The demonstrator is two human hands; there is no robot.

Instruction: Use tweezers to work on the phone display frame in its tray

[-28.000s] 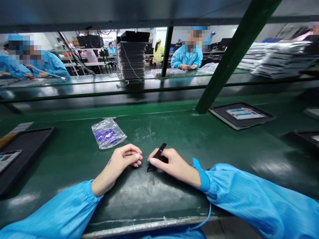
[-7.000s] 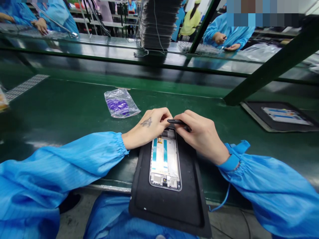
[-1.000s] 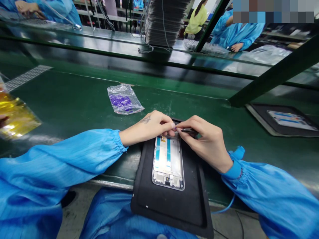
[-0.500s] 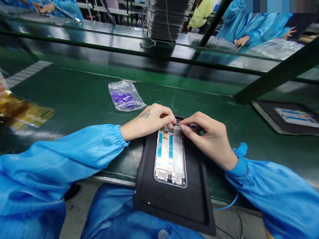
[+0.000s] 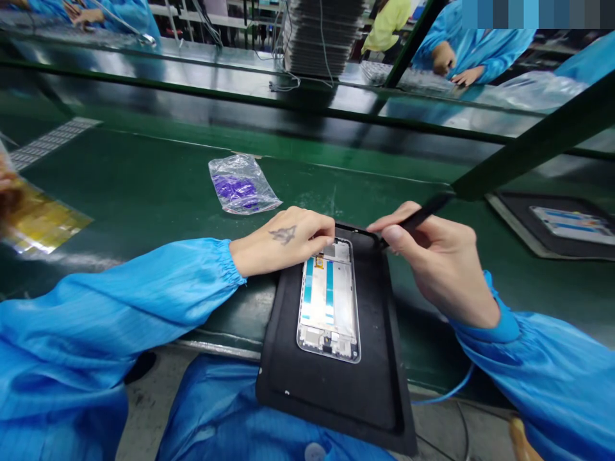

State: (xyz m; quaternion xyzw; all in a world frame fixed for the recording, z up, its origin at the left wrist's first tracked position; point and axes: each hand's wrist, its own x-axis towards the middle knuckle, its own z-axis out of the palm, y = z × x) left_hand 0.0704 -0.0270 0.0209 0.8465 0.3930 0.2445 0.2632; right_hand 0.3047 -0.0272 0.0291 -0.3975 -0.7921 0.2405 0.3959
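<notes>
My left hand [image 5: 286, 240] lies with its fingertips over the top end of a white-backed phone frame [image 5: 328, 301], which has a silver rim and blue strips. The frame lies flat on a black rubber mat [image 5: 331, 400]. My right hand [image 5: 435, 259] is lifted to the right of the frame and pinches a black pen-shaped tool [image 5: 423, 214]. The tool's tip is close to the frame's top right corner, and my fingers partly hide it.
A clear bag with purple contents [image 5: 243, 184] lies on the green conveyor belt [image 5: 144, 192] beyond my hands. Another hand [image 5: 7, 182] holds an amber film packet [image 5: 43, 221] at the left. A dark mat [image 5: 562, 224], a green beam [image 5: 533, 144] and stacked trays [image 5: 321, 38] stand farther off.
My right hand has moved right, away from the frame, with the black tool now raised and visible. My left hand has eased back onto the frame's top end.
</notes>
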